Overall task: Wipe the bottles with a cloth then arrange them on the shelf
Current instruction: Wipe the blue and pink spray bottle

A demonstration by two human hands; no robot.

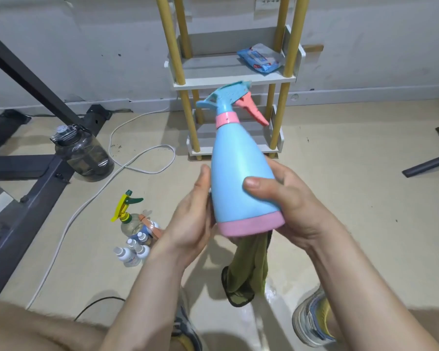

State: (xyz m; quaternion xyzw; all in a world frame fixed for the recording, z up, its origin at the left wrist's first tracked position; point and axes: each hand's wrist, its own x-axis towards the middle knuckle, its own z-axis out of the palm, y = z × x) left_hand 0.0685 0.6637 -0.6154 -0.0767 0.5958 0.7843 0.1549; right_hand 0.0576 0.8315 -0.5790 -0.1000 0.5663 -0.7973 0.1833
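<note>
Gripping the blue spray bottle [238, 178] at the middle of the frame, the right hand [294, 206] lays its thumb across the front and wraps its fingers behind, a firmly closed hold. The left hand [190, 224] presses against the bottle's left side, thumb pointing up. Its fingers are hidden behind the bottle, so I cannot tell whether they curl round it. A green cloth [249, 272] hangs from under the pink base, seemingly pinned between the right palm and the bottle's back.

The step in hand looks like wiping. To do it well, one hand should steady the bottle while the other drags the cloth round the whole body. It should then go over the collar and trigger head, turning the bottle so no side is missed.

Counted: one bottle in hand, one cloth. At lower left on the floor stand one clear bottle with a yellow trigger [127, 211] and at least four small white-capped bottles [127, 257], bunched together. One dark jug [84, 155] stands at left. One shelf [226, 79] rises at upper centre, holding one packet of wipes [261, 58] and no bottles that I can see.
</note>
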